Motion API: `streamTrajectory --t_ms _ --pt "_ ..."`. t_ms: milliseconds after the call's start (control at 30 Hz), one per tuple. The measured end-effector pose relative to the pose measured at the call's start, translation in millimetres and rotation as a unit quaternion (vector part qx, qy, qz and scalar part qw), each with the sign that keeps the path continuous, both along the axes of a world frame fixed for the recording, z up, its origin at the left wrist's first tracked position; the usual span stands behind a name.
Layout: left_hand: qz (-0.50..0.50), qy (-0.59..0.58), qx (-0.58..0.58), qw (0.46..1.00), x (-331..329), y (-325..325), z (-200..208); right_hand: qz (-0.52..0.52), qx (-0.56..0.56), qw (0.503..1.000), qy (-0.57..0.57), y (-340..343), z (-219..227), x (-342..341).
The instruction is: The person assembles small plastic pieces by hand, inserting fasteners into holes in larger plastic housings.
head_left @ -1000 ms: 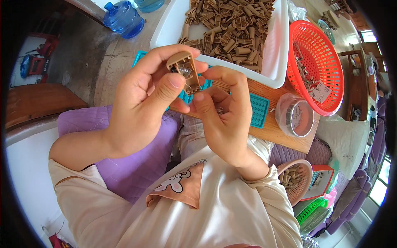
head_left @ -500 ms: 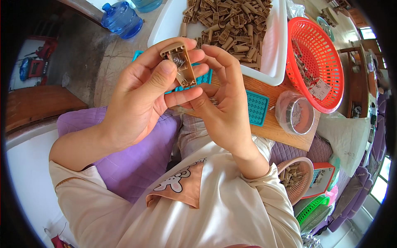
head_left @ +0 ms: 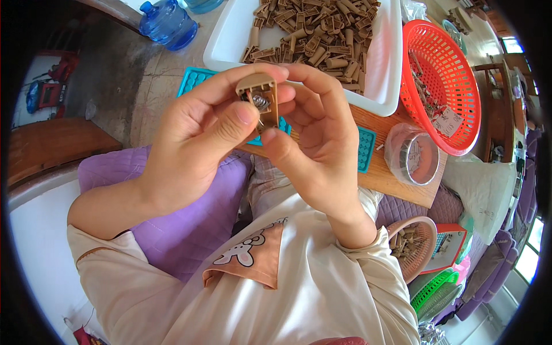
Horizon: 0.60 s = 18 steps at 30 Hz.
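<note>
My left hand (head_left: 192,132) is closed on a small brown plastic housing (head_left: 268,112), pinching it between thumb and fingers above the table. The housing is held tilted with its hollow side toward me. A coiled metal spring (head_left: 260,102) shows near its upper end, beside my left thumb. My right hand (head_left: 325,135) is closed at the housing's other side. Its thumb presses on the lower end, and its forefinger arches over to the top by my left fingertips. The right hand's other fingers curl behind, so I cannot see whether they hold anything small.
Behind the hands stands a white tray (head_left: 386,92) heaped with brown plastic housings (head_left: 322,40). Teal moulded trays (head_left: 366,150) lie on the wooden table (head_left: 397,192). To the right are a red basket (head_left: 468,95), a plastic-lined round tub (head_left: 397,154) and a pink basket (head_left: 425,253).
My right hand has risen, and its thumb and forefinger have come onto the housing. The housing has shifted slightly right and down and has turned a little.
</note>
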<state>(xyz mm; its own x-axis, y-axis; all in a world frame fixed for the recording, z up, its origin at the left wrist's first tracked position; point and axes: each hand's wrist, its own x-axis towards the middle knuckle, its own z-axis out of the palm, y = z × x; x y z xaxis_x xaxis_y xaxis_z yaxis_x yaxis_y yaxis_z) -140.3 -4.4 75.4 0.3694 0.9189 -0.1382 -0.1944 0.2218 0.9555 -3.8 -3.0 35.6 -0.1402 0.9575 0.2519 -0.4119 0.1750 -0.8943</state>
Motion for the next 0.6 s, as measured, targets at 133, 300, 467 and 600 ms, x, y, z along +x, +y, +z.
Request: streamTrajectory --t_ms 133,300,467,600 --pt "-0.018 0.044 0.056 0.997 0.4 -0.2 -2.2 -0.015 -0.023 0.999 -0.016 2.1 -2.5 -2.7" --pt "-0.028 0.140 0.123 0.982 0.8 -5.2 0.8 -0.069 0.031 0.993 -0.091 3.2 -4.7 -7.4" --pt "0.011 0.101 0.120 0.988 5.0 -3.7 -2.7 -0.055 0.017 0.997 -0.057 4.9 -7.0 -8.6" --pt "0.020 0.078 0.011 0.997 4.2 -2.4 1.9 0.017 -0.034 0.997 -0.060 2.7 0.7 4.2"
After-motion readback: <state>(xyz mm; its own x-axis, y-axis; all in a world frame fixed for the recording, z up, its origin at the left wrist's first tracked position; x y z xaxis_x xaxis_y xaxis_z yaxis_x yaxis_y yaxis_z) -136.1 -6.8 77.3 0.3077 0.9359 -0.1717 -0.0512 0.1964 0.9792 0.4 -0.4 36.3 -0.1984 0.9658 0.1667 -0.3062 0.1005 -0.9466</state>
